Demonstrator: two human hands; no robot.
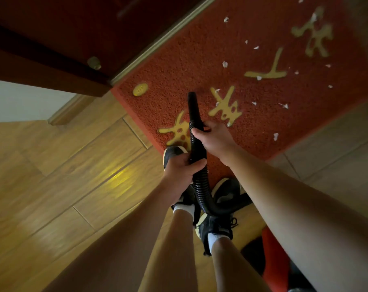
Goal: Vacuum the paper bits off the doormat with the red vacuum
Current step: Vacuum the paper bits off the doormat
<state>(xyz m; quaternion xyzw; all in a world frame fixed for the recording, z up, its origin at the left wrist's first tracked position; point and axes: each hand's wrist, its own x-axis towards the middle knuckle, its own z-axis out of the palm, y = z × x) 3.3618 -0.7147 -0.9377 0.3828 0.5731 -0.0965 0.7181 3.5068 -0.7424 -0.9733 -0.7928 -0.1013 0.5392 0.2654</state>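
Fingers (198, 163) of left hand (182, 168) and right hand (214, 138) clamp the hose (201, 187); paper bits (224, 64) dot the doormat (178, 60) upper right.

Doormat (178, 66) lies open ahead; door (52, 49) blocks left edge.

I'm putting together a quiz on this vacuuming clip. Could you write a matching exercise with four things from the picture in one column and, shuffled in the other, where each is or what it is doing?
Things
1. left hand
2. right hand
3. paper bits
4. red vacuum body

Places or states
A. at the lower right edge of the view
B. grips the black hose nearer the nozzle
C. scattered over the doormat
D. grips the hose lower down, on its ribbed part

Pairs: 1-D, 2-B, 3-C, 4-A
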